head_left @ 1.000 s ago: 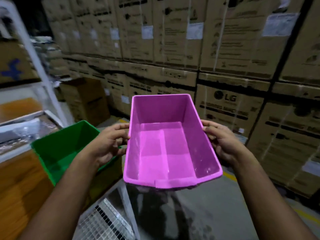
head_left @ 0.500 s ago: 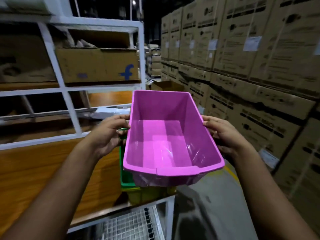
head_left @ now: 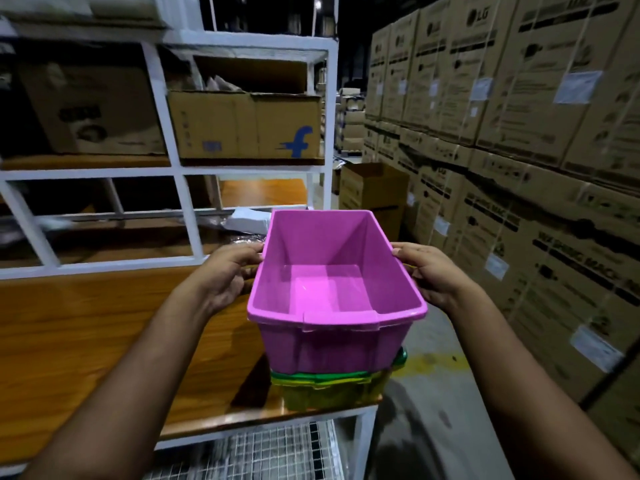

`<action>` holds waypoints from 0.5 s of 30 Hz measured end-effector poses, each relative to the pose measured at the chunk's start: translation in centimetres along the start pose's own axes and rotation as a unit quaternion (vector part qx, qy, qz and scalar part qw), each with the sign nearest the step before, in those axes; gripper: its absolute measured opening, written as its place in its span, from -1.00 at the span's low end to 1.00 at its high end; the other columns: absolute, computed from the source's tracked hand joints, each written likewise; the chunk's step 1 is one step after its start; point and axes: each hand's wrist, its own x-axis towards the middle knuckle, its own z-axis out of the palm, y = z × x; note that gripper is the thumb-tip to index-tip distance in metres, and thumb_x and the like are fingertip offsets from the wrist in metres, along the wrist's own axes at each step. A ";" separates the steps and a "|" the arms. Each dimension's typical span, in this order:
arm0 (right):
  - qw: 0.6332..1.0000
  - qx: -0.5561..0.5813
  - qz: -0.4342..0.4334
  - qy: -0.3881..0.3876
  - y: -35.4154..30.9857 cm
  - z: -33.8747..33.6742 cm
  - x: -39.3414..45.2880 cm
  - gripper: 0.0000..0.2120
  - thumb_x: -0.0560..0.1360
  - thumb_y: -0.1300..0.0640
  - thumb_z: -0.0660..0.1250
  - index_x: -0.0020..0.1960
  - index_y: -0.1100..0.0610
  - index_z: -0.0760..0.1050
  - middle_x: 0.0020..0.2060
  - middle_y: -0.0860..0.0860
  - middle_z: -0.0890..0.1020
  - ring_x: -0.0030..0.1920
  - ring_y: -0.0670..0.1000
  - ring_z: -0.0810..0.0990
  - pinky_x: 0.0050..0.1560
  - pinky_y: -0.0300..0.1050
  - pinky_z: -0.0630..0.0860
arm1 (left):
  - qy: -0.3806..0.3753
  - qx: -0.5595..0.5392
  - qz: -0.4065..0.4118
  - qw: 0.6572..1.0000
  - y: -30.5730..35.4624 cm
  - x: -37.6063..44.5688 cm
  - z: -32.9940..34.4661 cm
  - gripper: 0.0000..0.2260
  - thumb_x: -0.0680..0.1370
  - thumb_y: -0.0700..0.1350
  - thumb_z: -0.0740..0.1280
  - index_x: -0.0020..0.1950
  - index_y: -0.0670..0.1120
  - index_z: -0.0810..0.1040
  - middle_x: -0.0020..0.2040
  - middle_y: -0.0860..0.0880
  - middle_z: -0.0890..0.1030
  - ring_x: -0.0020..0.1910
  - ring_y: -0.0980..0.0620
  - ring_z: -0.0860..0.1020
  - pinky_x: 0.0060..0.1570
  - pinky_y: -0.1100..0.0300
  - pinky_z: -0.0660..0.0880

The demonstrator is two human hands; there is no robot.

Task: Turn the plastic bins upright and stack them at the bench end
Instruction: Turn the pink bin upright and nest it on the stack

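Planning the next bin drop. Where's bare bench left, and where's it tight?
Bare: the wooden bench top left of the bin stack, under the left hand. Tight: the bench end, filled by the pink bin on the green bin and yellow bin; right hand grips past the edge.

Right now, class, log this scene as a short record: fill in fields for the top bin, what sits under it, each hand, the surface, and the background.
top bin: pink bin, upright, empty, set into the stack
under it: green bin, then yellow bin, nested
left hand: left hand grips the pink bin's left rim, fingers curled
right hand: right hand grips the right rim
surface: wooden bench, stack at its end corner
background: white shelving with a cardboard box; stacked cartons on the right
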 end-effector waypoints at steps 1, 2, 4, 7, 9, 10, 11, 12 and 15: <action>1.000 0.001 0.003 -0.004 -0.1 -0.1 0.3 -0.76 0.57 0.28 0.27 0.18 0.23 0.61 0.04 0.28 0.63 -0.03 0.14 0.58 -0.20 -0.10 0.64 | 0.003 -0.009 -0.004 1.000 -0.1 0.2 0.1 -0.68 0.49 -0.36 0.15 0.06 -0.16 0.65 -0.03 -0.13 0.60 -0.26 0.04 0.52 -0.36 0.25 0.56; 1.000 -0.002 0.005 -0.007 -0.3 -0.1 0.5 -0.77 0.58 0.28 0.26 0.18 0.24 0.61 0.02 0.26 0.64 -0.07 0.12 0.61 -0.20 -0.10 0.65 | 0.004 -0.015 -0.005 1.000 -0.2 0.4 0.3 -0.68 0.49 -0.36 0.15 0.03 -0.16 0.66 -0.06 -0.12 0.61 -0.26 0.04 0.52 -0.36 0.25 0.56; 1.000 -0.012 0.010 -0.011 -0.6 -0.2 0.8 -0.78 0.58 0.26 0.26 0.16 0.23 0.62 -0.07 0.20 0.67 -0.16 0.06 0.64 -0.26 -0.12 0.64 | 0.010 -0.019 -0.013 1.000 -0.4 0.6 0.4 -0.67 0.51 -0.36 0.14 -0.05 -0.15 0.70 -0.16 -0.09 0.65 -0.30 0.06 0.56 -0.37 0.25 0.56; 0.999 -0.009 0.018 -0.029 -0.5 -0.7 1.7 -0.79 0.58 0.26 0.26 0.14 0.24 0.62 -0.14 0.15 0.67 -0.20 0.03 0.63 -0.31 -0.15 0.64 | 0.018 -0.035 -0.024 0.999 -0.7 1.1 0.6 -0.64 0.53 -0.35 0.13 -0.16 -0.12 0.72 -0.35 -0.02 0.66 -0.41 0.12 0.58 -0.43 0.32 0.54; 0.999 -0.010 0.023 -0.029 -0.5 -0.8 2.2 -0.80 0.58 0.27 0.27 0.13 0.24 0.62 -0.13 0.16 0.66 -0.23 0.01 0.64 -0.30 -0.16 0.65 | 0.024 -0.041 -0.026 0.999 -0.9 1.4 0.8 -0.61 0.53 -0.34 0.13 -0.21 -0.12 0.73 -0.39 0.00 0.65 -0.44 0.13 0.58 -0.44 0.34 0.53; 0.999 -0.014 0.023 -0.025 -0.6 -0.9 2.5 -0.79 0.57 0.27 0.27 0.15 0.24 0.61 -0.14 0.16 0.66 -0.25 0.01 0.64 -0.31 -0.16 0.64 | 0.027 -0.039 -0.023 0.999 -1.0 1.6 0.9 -0.60 0.53 -0.34 0.13 -0.22 -0.11 0.74 -0.37 -0.01 0.65 -0.41 0.12 0.58 -0.41 0.32 0.54; 0.999 -0.022 0.023 -0.023 -0.7 -0.9 2.8 -0.77 0.57 0.27 0.27 0.18 0.25 0.60 -0.13 0.17 0.66 -0.26 0.01 0.64 -0.32 -0.16 0.61 | 0.027 -0.036 -0.021 0.999 -1.0 1.8 1.0 -0.61 0.53 -0.35 0.14 -0.20 -0.11 0.74 -0.33 -0.03 0.67 -0.37 0.10 0.59 -0.36 0.29 0.56; 0.999 -0.035 0.021 -0.018 -0.7 -1.0 3.0 -0.76 0.57 0.27 0.27 0.21 0.24 0.59 -0.12 0.17 0.66 -0.25 0.02 0.63 -0.35 -0.17 0.60 | 0.025 -0.029 -0.020 0.999 -1.0 1.9 1.2 -0.63 0.52 -0.36 0.14 -0.14 -0.12 0.73 -0.28 -0.04 0.68 -0.32 0.08 0.60 -0.31 0.25 0.57; 0.998 -0.048 0.016 -0.025 -0.7 -1.3 3.2 -0.75 0.59 0.30 0.24 0.23 0.22 0.57 -0.10 0.17 0.65 -0.21 0.04 0.60 -0.45 -0.20 0.57 | 0.033 -0.012 -0.023 0.999 -1.4 2.2 1.3 -0.66 0.50 -0.38 0.16 0.06 -0.11 0.66 -0.18 -0.04 0.70 -0.27 0.07 0.63 -0.25 0.20 0.58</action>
